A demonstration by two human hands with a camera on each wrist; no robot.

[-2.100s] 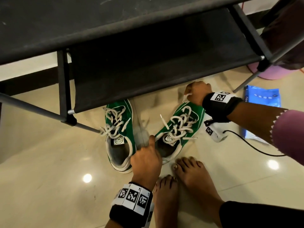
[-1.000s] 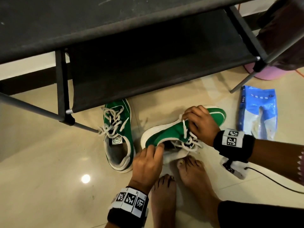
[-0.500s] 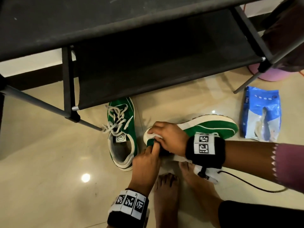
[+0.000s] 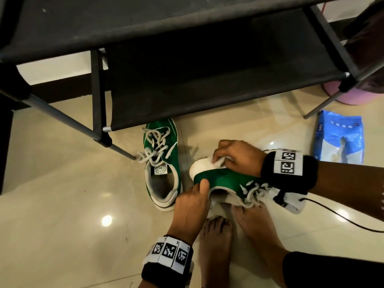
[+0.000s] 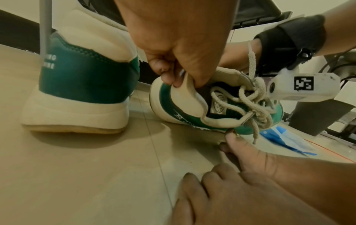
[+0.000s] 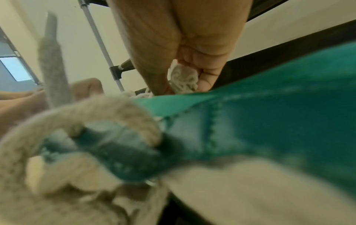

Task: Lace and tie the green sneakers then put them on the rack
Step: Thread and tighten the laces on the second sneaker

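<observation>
One green sneaker (image 4: 161, 163) stands upright on the floor, its white laces loose, toe under the black rack (image 4: 187, 80). The other green sneaker (image 4: 224, 179) is tipped on its side, heel to the left, above my bare feet. My left hand (image 4: 202, 190) pinches its heel collar (image 5: 185, 91) between thumb and fingers. My right hand (image 4: 224, 156) reaches over the sole side and pinches a bunch of white lace (image 6: 183, 77). More loose lace (image 4: 253, 192) hangs from the eyelets under my right wrist.
The rack's lower shelf and its grey legs (image 4: 68, 121) stand just beyond the shoes. A blue packet (image 4: 340, 138) lies on the tiles at the right, with a pink object (image 4: 353, 96) behind it. A black cable (image 4: 342, 217) trails from my right wrist.
The right-hand sneaker went from upright on the floor to lying on its side in both hands. My right hand left the toe, crossed to the heel end and took hold of lace.
</observation>
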